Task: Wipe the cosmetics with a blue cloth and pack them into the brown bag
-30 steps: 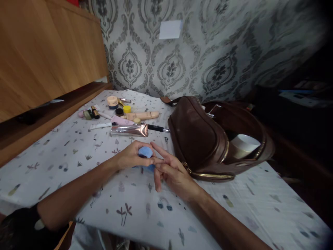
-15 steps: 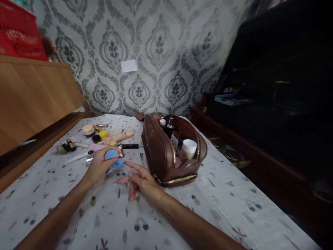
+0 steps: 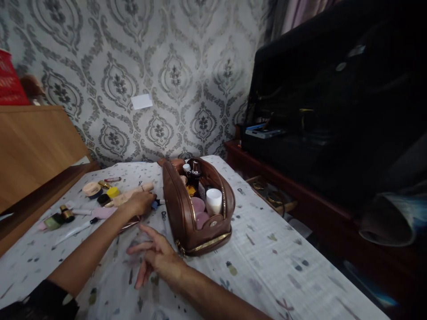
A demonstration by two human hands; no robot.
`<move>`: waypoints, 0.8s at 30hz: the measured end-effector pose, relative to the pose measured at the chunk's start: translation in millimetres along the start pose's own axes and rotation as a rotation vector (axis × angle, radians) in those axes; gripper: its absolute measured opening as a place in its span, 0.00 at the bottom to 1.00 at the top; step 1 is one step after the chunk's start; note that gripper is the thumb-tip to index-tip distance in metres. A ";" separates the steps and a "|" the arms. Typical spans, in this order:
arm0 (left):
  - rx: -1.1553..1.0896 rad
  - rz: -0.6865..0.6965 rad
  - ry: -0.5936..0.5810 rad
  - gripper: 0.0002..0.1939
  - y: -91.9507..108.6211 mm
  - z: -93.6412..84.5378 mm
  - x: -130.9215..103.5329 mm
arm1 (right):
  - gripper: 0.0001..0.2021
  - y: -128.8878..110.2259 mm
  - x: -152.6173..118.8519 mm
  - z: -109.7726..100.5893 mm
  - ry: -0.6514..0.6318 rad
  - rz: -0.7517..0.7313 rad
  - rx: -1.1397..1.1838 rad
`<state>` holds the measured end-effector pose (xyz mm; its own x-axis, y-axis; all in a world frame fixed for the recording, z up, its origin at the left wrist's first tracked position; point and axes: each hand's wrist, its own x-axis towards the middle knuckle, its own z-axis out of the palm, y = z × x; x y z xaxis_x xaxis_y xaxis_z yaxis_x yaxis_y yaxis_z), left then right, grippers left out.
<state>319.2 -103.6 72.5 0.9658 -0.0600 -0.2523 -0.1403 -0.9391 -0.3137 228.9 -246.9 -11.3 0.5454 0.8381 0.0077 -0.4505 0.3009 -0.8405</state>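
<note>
Just left of the brown bag (image 3: pixel 176 206), the left hand (image 3: pixel 142 204) curled above a copper tube (image 3: pixel 130 224), blue cloth (image 3: pixel 154 205) at its fingertips, whether gripped I couldn't tell; nearer, the right hand (image 3: pixel 160 255) hung bare, fingers loosely spread.

Brown bag (image 3: pixel 176 202); blue cloth (image 3: pixel 155 205); yellow lid (image 3: pixel 113 192); grey-patterned wallpaper (image 3: pixel 187 111)

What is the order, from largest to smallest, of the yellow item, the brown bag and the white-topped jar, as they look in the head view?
1. Brown bag
2. White-topped jar
3. Yellow item
</note>
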 end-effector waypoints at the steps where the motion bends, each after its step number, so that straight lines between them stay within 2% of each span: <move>1: -0.002 0.002 -0.011 0.20 -2.3 0.4 2.8 | 0.44 -0.9 -0.3 0.5 -0.001 0.000 0.004; 5: -0.010 -0.004 -0.028 0.17 -10.3 -2.6 7.1 | 0.37 -4.1 -1.3 1.6 0.008 0.006 -0.012; 7: -0.018 -0.013 -0.011 0.15 -12.1 -5.5 3.5 | 0.34 -5.6 -1.4 1.7 0.032 0.004 -0.031; 9: -0.031 -0.021 0.030 0.17 -13.1 -8.5 -4.8 | 0.31 -7.2 -1.4 1.7 0.066 -0.005 -0.041; 13: -0.026 -0.037 0.254 0.25 -15.9 -14.5 -33.6 | 0.30 -10.8 -1.9 2.6 0.115 -0.005 -0.013; 16: 0.023 -0.055 0.413 0.22 -16.4 -12.7 -62.5 | 0.33 -13.7 -2.8 3.7 0.170 -0.014 0.012; 18: 0.005 -0.049 0.482 0.21 -12.7 -2.9 -83.6 | 0.35 -15.2 -3.2 3.9 0.235 -0.045 0.026; 20: -0.082 0.001 0.522 0.20 -5.3 15.0 -104.1 | 0.36 -15.6 -3.2 3.4 0.290 -0.078 0.042; 24: -0.396 0.176 0.492 0.26 6.7 57.7 -135.3 | 0.29 -10.7 -0.2 -1.0 0.249 -0.074 -0.036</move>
<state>175.1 -82.2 51.7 0.9360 -0.2837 0.2085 -0.3053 -0.9490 0.0791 234.3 -250.8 -2.8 0.7352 0.6752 -0.0601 -0.3798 0.3369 -0.8615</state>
